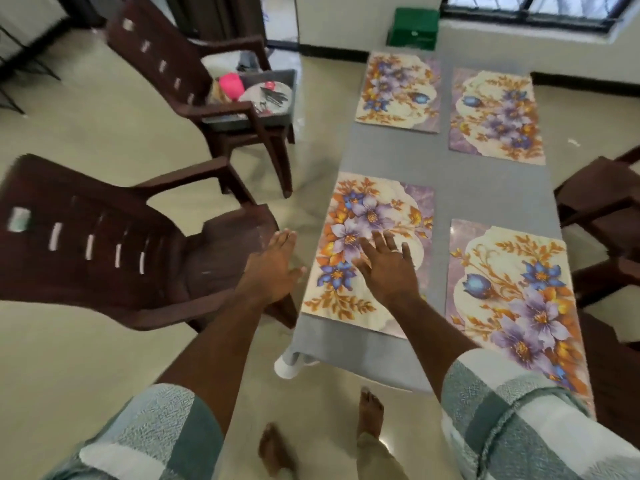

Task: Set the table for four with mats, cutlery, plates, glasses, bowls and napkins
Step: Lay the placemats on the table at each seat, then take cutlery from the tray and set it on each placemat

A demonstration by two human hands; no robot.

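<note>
Head view: nearest, the right hand lies flat, fingers spread, on the near-left mat, likely smoothing it square; the left hand hovers released off the counter edge. Three more mats lie beyond, and on a chair a tray keeps plates and cutlery waiting.

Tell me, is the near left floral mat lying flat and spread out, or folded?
Spread flat: the near left floral mat shows its whole print on the grey tablecloth, right hand open over it.

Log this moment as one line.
mats: four laid | right hand: open over near-left mat | left hand: open, off table | tray: on chair
</note>
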